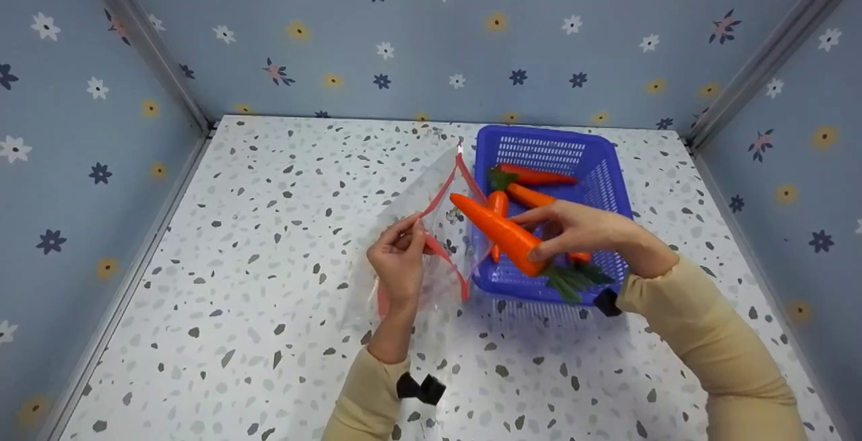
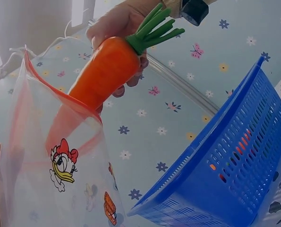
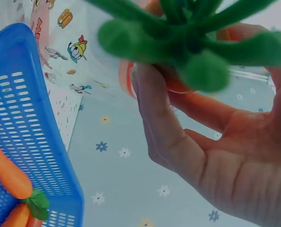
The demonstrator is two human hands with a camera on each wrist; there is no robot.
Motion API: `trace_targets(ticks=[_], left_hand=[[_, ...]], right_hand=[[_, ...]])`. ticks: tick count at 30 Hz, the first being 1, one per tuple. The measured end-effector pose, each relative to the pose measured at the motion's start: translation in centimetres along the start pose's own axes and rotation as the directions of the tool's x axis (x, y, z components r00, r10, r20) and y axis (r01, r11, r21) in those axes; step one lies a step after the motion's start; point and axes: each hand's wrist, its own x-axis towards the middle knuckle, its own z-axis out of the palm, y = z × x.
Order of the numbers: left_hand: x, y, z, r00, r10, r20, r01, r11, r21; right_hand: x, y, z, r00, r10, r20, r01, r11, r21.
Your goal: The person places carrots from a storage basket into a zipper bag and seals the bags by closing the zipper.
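Observation:
My right hand [image 1: 572,229] grips an orange carrot [image 1: 498,229] with green leaves near its thick end. The carrot's tip points into the mouth of a clear zip bag [image 2: 46,189] with a red-pink edge and cartoon prints. In the left wrist view the tip shows through the bag's wall. My left hand [image 1: 399,259] pinches the near side of the bag's rim, and the mouth gapes toward the right. Just under the right hand stands a blue basket [image 1: 616,178], where several more carrots [image 1: 535,175] lie. From the right wrist, the leaves [image 3: 192,42] hide most of the held carrot.
The basket stands on a white speckled table [image 1: 269,239], right of the bag. Flower-printed panels [image 1: 417,37] wall the table at the back and both sides, with metal rails [image 1: 761,57] at the corners.

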Motion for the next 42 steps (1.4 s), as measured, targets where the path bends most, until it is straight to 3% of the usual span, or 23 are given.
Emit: trace_targets(ticks=[9, 14, 21, 28, 37, 42], left_hand=[[-0.1, -0.2, 0.3, 1.0, 0.003, 0.016, -0.003, 1.0, -0.022], [-0.2, -0.1, 0.5, 1.0, -0.005, 0.027, 0.006, 1.0, -0.025], [-0.4, 0.1, 0.8, 0.998, 0.014, 0.058, -0.013, 1.0, -0.028], [-0.5, 0.4, 1.0, 0.998, 0.015, 0.063, -0.013, 0.999, -0.043], [-0.6, 0.1, 1.0, 0.998, 0.036, 0.058, -0.032, 0.997, -0.067], [-0.6, -0.3, 1.1, 0.997, 0.059, 0.042, -0.056, 0.996, -0.067]], right_hand=[[1.6, -1.9, -0.4, 0.986, 0.162, 0.023, -0.159, 0.981, -0.108], [2.6, -2.5, -0.8, 0.984, 0.166, 0.061, -0.162, 0.984, -0.077], [4.3, -2.2, -0.8, 0.967, 0.252, -0.035, -0.252, 0.968, 0.0], [5.8, -1.5, 0.2, 0.976, 0.157, -0.15, -0.14, 0.984, 0.114], [6.1, -1.0, 1.1, 0.96, 0.072, -0.272, -0.005, 0.971, 0.241], [5.8, -0.5, 0.7, 0.933, 0.026, -0.359, 0.092, 0.946, 0.31]])
